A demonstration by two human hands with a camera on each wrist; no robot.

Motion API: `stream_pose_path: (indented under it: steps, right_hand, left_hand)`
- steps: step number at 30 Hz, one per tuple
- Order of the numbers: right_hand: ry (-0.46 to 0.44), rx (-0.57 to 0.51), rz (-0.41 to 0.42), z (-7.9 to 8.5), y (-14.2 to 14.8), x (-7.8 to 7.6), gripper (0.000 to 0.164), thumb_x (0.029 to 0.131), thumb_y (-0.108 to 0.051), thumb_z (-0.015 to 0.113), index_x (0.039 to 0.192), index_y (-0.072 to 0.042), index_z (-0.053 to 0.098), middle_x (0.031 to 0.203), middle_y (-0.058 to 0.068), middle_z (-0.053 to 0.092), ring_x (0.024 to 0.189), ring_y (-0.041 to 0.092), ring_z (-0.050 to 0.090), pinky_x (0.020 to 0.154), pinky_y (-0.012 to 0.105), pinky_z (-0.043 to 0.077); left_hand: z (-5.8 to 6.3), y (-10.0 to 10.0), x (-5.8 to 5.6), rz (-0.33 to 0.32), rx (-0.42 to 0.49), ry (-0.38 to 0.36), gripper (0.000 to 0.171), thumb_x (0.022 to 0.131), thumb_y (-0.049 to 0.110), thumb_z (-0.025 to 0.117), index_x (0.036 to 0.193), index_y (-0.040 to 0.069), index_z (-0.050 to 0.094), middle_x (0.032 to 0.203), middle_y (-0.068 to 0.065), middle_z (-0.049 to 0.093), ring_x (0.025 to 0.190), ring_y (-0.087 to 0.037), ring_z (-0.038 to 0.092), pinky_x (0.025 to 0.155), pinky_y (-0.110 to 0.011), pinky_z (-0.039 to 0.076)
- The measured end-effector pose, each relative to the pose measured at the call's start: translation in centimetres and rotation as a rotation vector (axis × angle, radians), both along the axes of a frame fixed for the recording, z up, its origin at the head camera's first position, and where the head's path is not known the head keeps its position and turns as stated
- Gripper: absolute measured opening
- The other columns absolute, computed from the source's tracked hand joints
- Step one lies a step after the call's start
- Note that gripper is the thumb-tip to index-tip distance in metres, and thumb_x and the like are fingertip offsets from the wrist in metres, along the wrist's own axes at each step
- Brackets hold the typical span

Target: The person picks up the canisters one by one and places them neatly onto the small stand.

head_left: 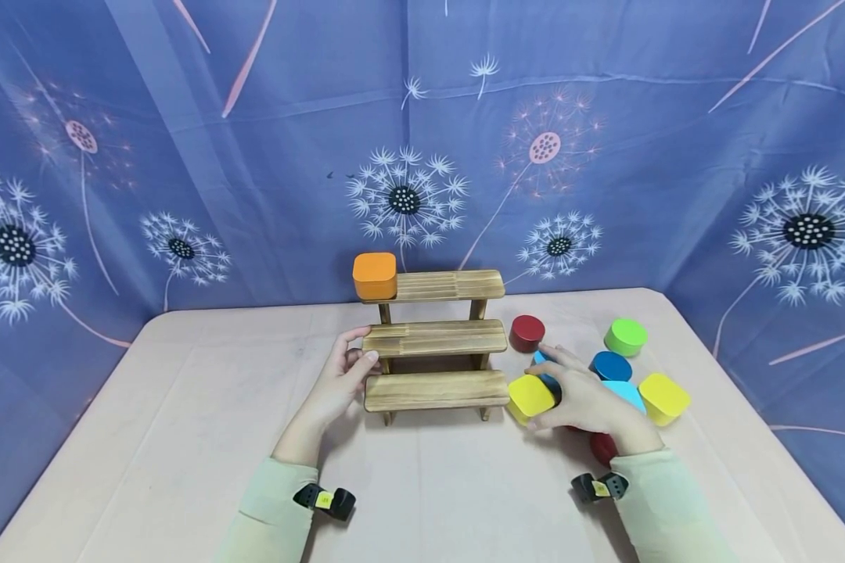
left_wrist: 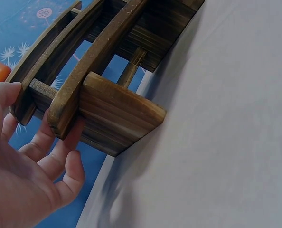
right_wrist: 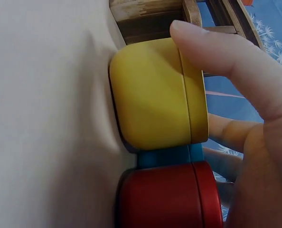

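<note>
A three-tier wooden stand (head_left: 436,391) is at the middle of the table. My left hand (head_left: 341,375) holds its left end; in the left wrist view the thumb (left_wrist: 10,92) meets the end of one tier and fingers reach beneath. An orange tin (head_left: 375,275) sits at the left of the top tier. Right of the stand, my right hand (head_left: 580,395) grips a yellow tin (head_left: 530,397) standing on the table, its thumb (right_wrist: 198,45) against the lid. Behind this tin is a blue tin (right_wrist: 164,157), partly hidden by my fingers. A red tin (right_wrist: 164,197) stands beside them.
Around my right hand stand a dark red round tin (head_left: 527,333), a green one (head_left: 626,337), a dark blue one (head_left: 611,366), a light blue tin (head_left: 625,394) and another yellow tin (head_left: 664,399). A blue dandelion-print cloth (head_left: 289,195) hangs behind the table (head_left: 183,438).
</note>
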State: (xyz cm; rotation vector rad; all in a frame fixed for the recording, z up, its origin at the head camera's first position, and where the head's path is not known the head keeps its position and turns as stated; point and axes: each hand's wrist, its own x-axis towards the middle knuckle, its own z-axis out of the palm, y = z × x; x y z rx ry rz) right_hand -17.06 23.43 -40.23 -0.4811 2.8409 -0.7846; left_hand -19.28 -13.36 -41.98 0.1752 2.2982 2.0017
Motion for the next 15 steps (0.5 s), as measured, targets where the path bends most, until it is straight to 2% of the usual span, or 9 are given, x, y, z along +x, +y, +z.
stream_pose_path:
  steps: [8, 15]
  right_hand:
    - [0.022, -0.011, 0.004, -0.23, 0.16, -0.13, 0.071, 0.064, -0.042, 0.083, 0.122, -0.011, 0.058, 0.152, 0.017, 0.026, 0.139, 0.046, 0.015, 0.093, 0.071, 0.034]
    - [0.026, -0.04, 0.02, -0.19, 0.4, -0.17, 0.07, 0.065, -0.042, 0.082, 0.122, -0.008, 0.058, 0.15, 0.021, 0.029, 0.136, 0.047, 0.023, 0.093, 0.064, 0.04]
  left_hand:
    - [-0.1, -0.09, -0.05, -0.005, 0.0, -0.011, 0.044, 0.098, 0.017, 0.05, 0.139, 0.023, 0.034, 0.105, -0.02, 0.06, 0.093, -0.022, 0.063, 0.069, -0.029, 0.047]
    - [-0.09, -0.03, -0.05, -0.005, 0.014, -0.009, 0.044, 0.098, 0.016, 0.05, 0.138, 0.023, 0.034, 0.103, -0.019, 0.06, 0.091, -0.021, 0.063, 0.07, -0.031, 0.049]
